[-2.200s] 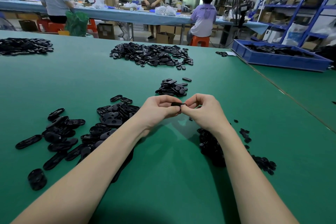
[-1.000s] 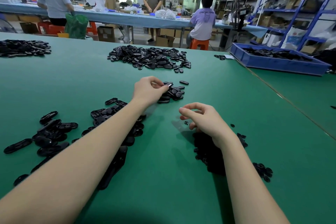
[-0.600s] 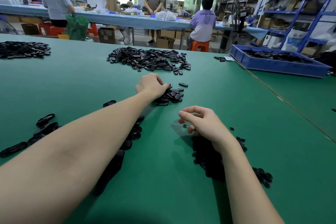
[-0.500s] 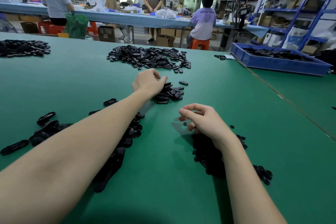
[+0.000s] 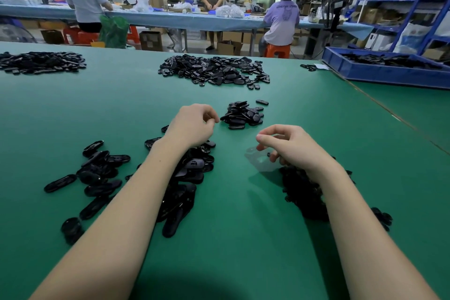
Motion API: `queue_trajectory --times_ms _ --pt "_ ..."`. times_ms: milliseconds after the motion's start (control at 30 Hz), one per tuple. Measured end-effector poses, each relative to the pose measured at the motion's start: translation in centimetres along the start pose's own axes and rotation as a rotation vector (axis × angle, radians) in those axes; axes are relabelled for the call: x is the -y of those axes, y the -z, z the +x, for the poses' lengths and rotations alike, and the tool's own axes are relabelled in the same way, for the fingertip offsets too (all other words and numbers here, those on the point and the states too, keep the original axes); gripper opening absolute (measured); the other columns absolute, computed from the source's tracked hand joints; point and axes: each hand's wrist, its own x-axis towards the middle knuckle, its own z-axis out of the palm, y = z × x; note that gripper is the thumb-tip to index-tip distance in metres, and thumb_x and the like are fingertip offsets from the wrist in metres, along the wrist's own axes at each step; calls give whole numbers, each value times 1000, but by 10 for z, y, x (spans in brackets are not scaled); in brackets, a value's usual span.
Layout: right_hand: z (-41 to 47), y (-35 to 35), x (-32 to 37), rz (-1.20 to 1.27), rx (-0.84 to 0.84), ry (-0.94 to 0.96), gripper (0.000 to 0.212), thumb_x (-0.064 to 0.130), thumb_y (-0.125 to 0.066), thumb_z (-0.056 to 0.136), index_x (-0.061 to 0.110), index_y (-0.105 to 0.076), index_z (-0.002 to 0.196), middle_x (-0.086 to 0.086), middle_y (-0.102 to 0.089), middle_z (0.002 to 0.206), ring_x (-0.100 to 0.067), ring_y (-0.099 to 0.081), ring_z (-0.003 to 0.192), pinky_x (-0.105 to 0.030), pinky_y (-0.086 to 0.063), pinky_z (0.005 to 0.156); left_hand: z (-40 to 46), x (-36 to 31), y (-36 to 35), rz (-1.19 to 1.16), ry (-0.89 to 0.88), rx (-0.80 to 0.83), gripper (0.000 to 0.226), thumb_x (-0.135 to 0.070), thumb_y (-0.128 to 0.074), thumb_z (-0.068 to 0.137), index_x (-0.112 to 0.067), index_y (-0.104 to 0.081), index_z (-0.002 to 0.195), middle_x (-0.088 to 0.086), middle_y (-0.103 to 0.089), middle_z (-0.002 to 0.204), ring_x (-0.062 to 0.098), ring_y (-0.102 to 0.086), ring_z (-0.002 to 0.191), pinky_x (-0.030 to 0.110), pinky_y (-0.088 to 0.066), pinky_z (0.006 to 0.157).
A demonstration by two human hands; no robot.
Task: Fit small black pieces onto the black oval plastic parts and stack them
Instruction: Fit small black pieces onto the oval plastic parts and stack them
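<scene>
Fingers [image 5: 280, 133] of your right hand [image 5: 295, 147] curl loosely over the small pieces [image 5: 302, 187]; left hand [image 5: 192, 126] is empty beside the stack [image 5: 243, 114]. Between cycles: next, pick an oval part [image 5: 194, 162].

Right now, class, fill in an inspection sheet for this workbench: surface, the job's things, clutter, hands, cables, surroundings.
Surface: green table, flat.
Job's things: loose oval parts under the left forearm; small stack ahead of the hands; small black pieces beneath the right wrist.
Clutter: far piles; blue tray holding more parts.
Hands: left hand loosely curled, holds nothing; right hand curled, a small piece seemingly at its fingertips.
Cables: nothing seen.
Surroundings: people at a long bench; blue shelving.
</scene>
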Motion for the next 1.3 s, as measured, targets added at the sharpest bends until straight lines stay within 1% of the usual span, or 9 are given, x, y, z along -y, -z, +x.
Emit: queue_trajectory --times_ms 100,267,433,567,733,967,1067,1200,1300 --pt "0 3 -1 0 -20 -9 12 34 -69 96 23 -72 99 10 -78 86 -7 -59 56 -24 -43 58 0 13 10 116 0 126 37 -10 -47 92 -33 -72 106 -7 -71 115 15 -63 105 31 -50 97" --pt "1 2 -3 -32 -16 -19 12 35 -70 95 23 -72 99 9 -79 87 -7 -59 56 -23 -42 59 -9 26 12 200 9 271 37 -13 -51 92 -33 -73 113 -5 -71 116 15 -60 99 29 -49 97" --pt "0 1 -5 -48 -1 -20 11 34 -70 95 23 -72 98 9 -79 86 -8 -59 58 -24 -44 61 -9 27 12 181 -15 265 22 -28 -67 90 -33 -74 111 -9 -72 109 13 -65 103 34 -51 100" --pt "1 2 -6 -55 -7 -23 11 33 -70 95 23 -73 97 8 -78 86 -7 -59 57 -25 -44 63 -10 25 9 171 -20 247 16 -36 -63 92 -35 -73 104 -10 -71 104 12 -63 96 31 -52 94" --pt "1 3 -8 -66 -14 -23 12 33 -70 95 22 -73 97 7 -78 86 -8 -59 56 -25 -45 63 -13 18 4 191 1 246 27 -49 -69 88 -31 -72 108 -13 -67 98 13 -62 98 32 -52 93" --pt "1 4 -8 -74 -22 -34 12 32 -70 96 21 -73 98 9 -78 84 -7 -59 55 -22 -45 60 -18 11 2 189 15 209 20 -46 -73 84 -34 -72 100 -10 -69 100 14 -65 98 34 -54 90" --pt "1 5 -9 -74 -37 -37 12 32 -70 96 21 -73 97 9 -78 82 -7 -59 55 -17 -44 54 -18 10 2 143 11 181 18 -38 -76 80 -31 -69 95 -12 -68 96 14 -63 94 29 -49 81" --pt "3 8 -12 -155 -137 -52 9 33 -70 93 25 -74 90 12 -77 78 -5 -58 54 -26 -45 62 -18 7 1 108 -36 125 18 -32 -76 77 -28 -68 92 -14 -63 90 16 -62 92 31 -51 80" --pt "6 10 -15 -372 -251 -80 7 35 -69 89 31 -73 85 16 -75 79 -6 -65 78 -29 -50 73 -18 2 -1 38 -106 83 18 -34 -78 77 -31 -66 90 -8 -61 93 16 -61 92 34 -52 85"
